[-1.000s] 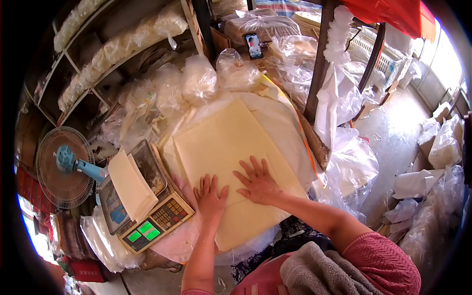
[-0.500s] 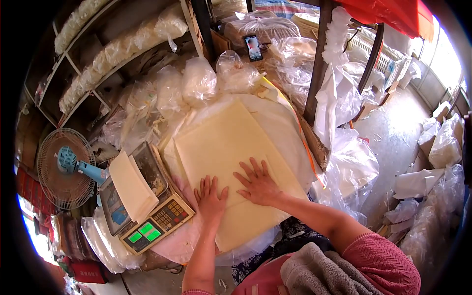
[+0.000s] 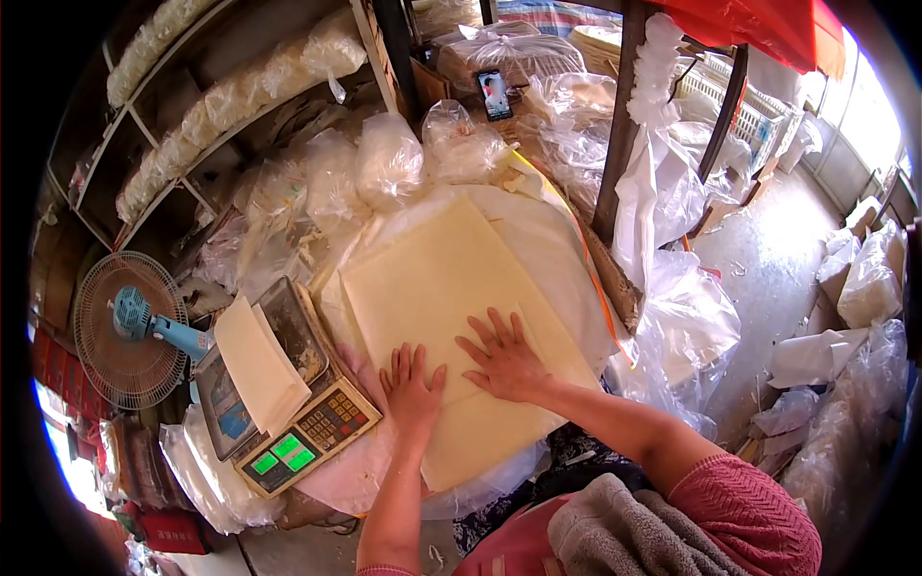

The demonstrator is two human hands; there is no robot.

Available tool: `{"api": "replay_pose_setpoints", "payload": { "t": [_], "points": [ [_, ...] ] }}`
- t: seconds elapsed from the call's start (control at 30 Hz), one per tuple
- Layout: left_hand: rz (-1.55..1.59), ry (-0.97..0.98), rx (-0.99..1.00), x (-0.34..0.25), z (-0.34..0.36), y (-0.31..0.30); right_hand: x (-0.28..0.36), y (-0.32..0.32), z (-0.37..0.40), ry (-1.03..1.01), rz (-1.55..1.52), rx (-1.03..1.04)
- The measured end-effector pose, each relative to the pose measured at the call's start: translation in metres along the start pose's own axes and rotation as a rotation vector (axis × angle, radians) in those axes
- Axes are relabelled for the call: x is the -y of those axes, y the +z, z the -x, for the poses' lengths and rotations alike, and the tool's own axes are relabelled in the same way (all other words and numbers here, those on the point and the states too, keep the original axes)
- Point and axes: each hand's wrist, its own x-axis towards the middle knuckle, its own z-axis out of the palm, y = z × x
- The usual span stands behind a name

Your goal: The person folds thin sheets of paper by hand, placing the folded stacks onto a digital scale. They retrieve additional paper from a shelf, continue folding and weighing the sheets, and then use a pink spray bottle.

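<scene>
Large pale-yellow sheets (image 3: 437,288), thin and flat, lie on a white-covered work surface (image 3: 547,235) in front of me. Flat on the lower left part of the sheets rests my left hand (image 3: 413,384), its fingers stretched out. My right hand (image 3: 507,360) presses palm down a little farther right and higher, fingers spread, over a sheet edge. Neither hand holds anything. To the left of my left hand stands a digital scale (image 3: 331,418) with lit green displays. A folded cream-coloured sheet stack (image 3: 259,360) lies across its tray.
A blue fan (image 3: 132,312) stands left of the scale. Filled plastic bags (image 3: 389,158) line the back of the work surface, near a propped phone (image 3: 495,94). A dark post (image 3: 624,125) rises at the back right. Shelves (image 3: 230,106) with bagged goods fill the upper left.
</scene>
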Motion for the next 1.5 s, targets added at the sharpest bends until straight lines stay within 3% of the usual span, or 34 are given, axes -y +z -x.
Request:
{"api": "replay_pose_setpoints", "payload": {
  "t": [0.23, 0.33, 0.43, 0.6, 0.63, 0.67, 0.77, 0.83, 0.87, 0.93, 1.0, 1.1, 1.13, 1.2, 1.3, 1.4, 1.5],
  "points": [
    [0.017, -0.006, -0.002, 0.001, 0.001, 0.001, 0.0, 0.001, 0.001, -0.014, -0.027, -0.051],
    [0.002, 0.005, 0.022, -0.002, 0.001, -0.003, -0.003, -0.008, -0.005, 0.032, -0.107, 0.021],
    [-0.063, 0.041, 0.017, -0.005, -0.001, -0.009, 0.001, -0.029, 0.001, 0.029, -0.42, -0.208],
    [-0.157, -0.036, 0.116, -0.02, 0.001, -0.025, 0.0, -0.062, 0.035, 0.718, -0.995, 0.353],
    [-0.077, -0.063, 0.162, -0.021, 0.006, -0.021, 0.0, -0.063, 0.041, 0.828, -1.094, 0.435],
    [0.002, -0.089, 0.206, -0.02, 0.013, -0.014, 0.003, -0.062, 0.049, 0.835, -1.207, 0.354],
    [0.347, -0.228, 0.43, -0.034, 0.028, -0.029, 0.006, -0.032, 0.051, 0.849, -1.035, 0.239],
    [0.577, -0.346, 0.504, -0.037, 0.037, -0.055, 0.008, -0.019, 0.049, 0.721, -1.347, 0.108],
    [0.96, -0.411, 0.425, -0.034, 0.043, -0.059, 0.015, -0.012, 0.042, 0.655, -1.508, 0.053],
    [1.706, -0.446, 0.176, -0.022, 0.053, -0.069, 0.05, -0.048, 0.018, 0.528, -1.588, 0.14],
    [1.559, -0.237, -0.117, 0.0, 0.048, -0.098, 0.079, -0.088, 0.0, 0.421, -1.604, 0.202],
    [1.375, -0.332, -0.409, 0.037, 0.024, -0.188, 0.1, -0.113, -0.011, 0.299, -1.517, 0.3],
    [1.293, -0.247, -0.473, 0.065, 0.014, -0.201, 0.101, -0.114, -0.011, 0.279, -1.487, 0.345],
    [1.19, -0.379, -0.506, 0.125, -0.002, -0.216, 0.1, -0.11, -0.005, 0.276, -1.426, 0.421],
    [1.085, -0.56, -0.391, 0.2, -0.013, -0.2, 0.086, -0.088, 0.01, 0.331, -1.346, 0.498],
    [1.113, -0.666, -0.394, 0.217, -0.011, -0.179, 0.071, -0.075, 0.026, 0.383, -1.324, 0.517],
    [1.071, -0.602, -0.273, 0.236, -0.014, -0.17, 0.054, -0.065, 0.036, 0.378, -1.301, 0.465]
  ]
}}
